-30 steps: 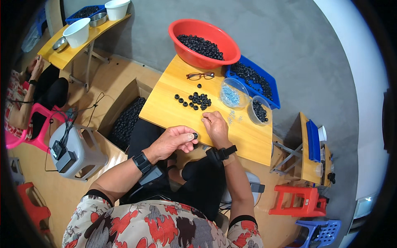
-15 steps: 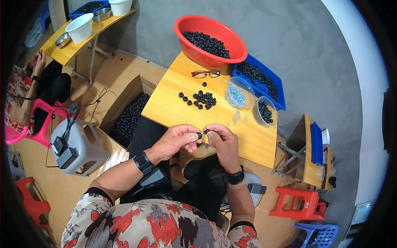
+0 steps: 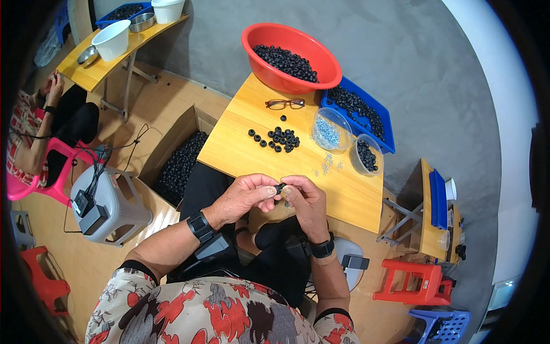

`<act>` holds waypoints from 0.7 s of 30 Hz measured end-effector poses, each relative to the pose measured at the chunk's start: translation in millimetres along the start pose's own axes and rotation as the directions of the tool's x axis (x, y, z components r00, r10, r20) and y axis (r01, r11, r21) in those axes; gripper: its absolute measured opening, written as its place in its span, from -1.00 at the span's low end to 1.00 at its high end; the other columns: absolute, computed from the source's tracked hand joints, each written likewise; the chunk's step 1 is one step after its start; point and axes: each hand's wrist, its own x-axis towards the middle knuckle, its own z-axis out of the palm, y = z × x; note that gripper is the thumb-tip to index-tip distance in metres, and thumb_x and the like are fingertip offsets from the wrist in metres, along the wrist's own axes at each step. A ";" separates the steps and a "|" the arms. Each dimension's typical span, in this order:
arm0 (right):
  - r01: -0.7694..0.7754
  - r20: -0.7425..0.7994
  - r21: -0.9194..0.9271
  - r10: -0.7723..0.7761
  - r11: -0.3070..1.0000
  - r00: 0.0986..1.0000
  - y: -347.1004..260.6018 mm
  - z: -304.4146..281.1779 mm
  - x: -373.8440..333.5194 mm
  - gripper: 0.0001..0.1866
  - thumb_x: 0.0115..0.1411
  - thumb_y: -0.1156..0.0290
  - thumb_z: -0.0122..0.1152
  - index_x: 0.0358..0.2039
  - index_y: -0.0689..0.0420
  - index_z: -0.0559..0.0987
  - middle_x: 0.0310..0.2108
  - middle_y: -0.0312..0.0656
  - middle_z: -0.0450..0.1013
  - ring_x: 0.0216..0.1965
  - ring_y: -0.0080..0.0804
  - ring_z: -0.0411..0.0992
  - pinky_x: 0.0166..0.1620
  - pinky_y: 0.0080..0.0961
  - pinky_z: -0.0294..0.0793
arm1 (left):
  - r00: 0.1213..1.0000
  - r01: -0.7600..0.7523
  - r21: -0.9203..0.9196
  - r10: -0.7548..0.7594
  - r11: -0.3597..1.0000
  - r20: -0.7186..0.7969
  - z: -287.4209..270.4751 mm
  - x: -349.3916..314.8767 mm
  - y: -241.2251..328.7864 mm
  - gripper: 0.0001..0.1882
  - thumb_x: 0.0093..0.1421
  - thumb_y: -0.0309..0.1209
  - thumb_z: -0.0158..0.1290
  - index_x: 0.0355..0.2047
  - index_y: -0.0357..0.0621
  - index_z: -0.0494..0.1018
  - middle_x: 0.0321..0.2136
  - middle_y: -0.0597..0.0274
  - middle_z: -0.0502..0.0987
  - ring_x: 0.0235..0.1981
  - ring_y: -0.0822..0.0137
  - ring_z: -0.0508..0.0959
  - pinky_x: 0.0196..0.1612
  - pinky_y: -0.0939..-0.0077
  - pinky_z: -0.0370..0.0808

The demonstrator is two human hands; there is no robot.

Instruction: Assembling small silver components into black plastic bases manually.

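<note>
Just past the table's near edge, my left hand [image 3: 246, 196] pinches a small round black piece [image 3: 279, 188] between thumb and fingertips. My right hand [image 3: 305, 205] is closed against it, thumb and forefinger pinching a small black part that now meets the left one. Fingertips partly cover both parts. On the wooden table [image 3: 235, 152] ahead lies a loose cluster of black round pieces with holes [image 3: 284, 138]. Right of it are small scattered silvery bits [image 3: 327, 165], a clear tub of bluish metal bits [image 3: 326, 133] and a clear tub of black parts [image 3: 366, 156].
A red basin [image 3: 332, 57] and a blue tray [image 3: 389, 123], both with black pieces, stand at the table's back, near glasses [image 3: 285, 104]. An open carton [image 3: 154, 155] of black pieces is left. Another person [image 3: 34, 132] sits far left. A red stool [image 3: 409, 281] stands right.
My right hand has moved slightly left, and the two small black parts, apart before, are now together between my fingertips. The pieces on the table stay as they were.
</note>
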 end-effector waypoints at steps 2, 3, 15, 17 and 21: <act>-0.016 0.000 0.006 0.016 1.000 1.000 0.5 -0.4 -0.1 -0.85 0.17 0.52 0.13 -0.23 0.27 0.51 -0.37 -0.33 0.46 -0.36 -0.67 0.37 -0.28 -0.73 0.37 | 1.000 -0.010 -0.018 0.010 1.000 0.010 -2.5 0.6 -2.2 -0.80 0.25 -0.43 -0.05 -0.17 -0.28 0.41 -0.36 0.20 0.53 -0.48 0.54 0.52 -0.37 0.71 0.52; -0.001 -0.020 0.001 0.001 1.000 1.000 2.2 -1.1 0.0 -0.84 0.17 0.52 0.13 -0.23 0.26 0.51 -0.36 -0.33 0.46 -0.35 -0.66 0.37 -0.27 -0.73 0.37 | 1.000 -0.009 -0.019 0.010 1.000 0.010 -2.5 0.6 -2.3 -0.80 0.25 -0.43 -0.05 -0.17 -0.28 0.41 -0.36 0.20 0.53 -0.48 0.54 0.52 -0.37 0.71 0.52; 0.021 -0.059 -0.058 -0.025 0.998 0.998 1.6 -1.1 -4.2 -0.84 0.16 0.53 0.15 -0.23 0.26 0.51 -0.32 -0.28 0.44 -0.31 -0.61 0.38 -0.22 -0.70 0.37 | 1.000 -0.006 -0.037 0.006 0.999 0.002 1.7 -0.7 1.2 -0.81 0.26 -0.40 -0.06 -0.22 -0.27 0.43 -0.40 0.31 0.51 -0.49 0.61 0.48 -0.38 0.77 0.47; 0.021 -0.052 -0.061 -0.024 0.998 0.998 1.6 0.5 -4.5 -0.84 0.16 0.53 0.15 -0.23 0.26 0.51 -0.32 -0.28 0.44 -0.30 -0.60 0.38 -0.22 -0.69 0.37 | 1.000 -0.016 -0.047 0.016 0.999 0.000 1.9 -0.9 1.3 -0.80 0.26 -0.40 -0.05 -0.21 -0.27 0.43 -0.40 0.31 0.51 -0.49 0.61 0.48 -0.39 0.77 0.47; 0.060 -0.055 -0.085 -0.064 0.995 0.996 4.7 1.7 -5.1 -0.85 0.15 0.55 0.14 -0.24 0.26 0.52 -0.32 -0.25 0.43 -0.31 -0.55 0.40 -0.22 -0.67 0.38 | 1.000 -0.014 -0.067 0.016 0.998 0.021 -2.7 1.8 -2.9 -0.79 0.25 -0.42 -0.05 -0.16 -0.28 0.40 -0.35 0.16 0.52 -0.47 0.52 0.50 -0.35 0.67 0.53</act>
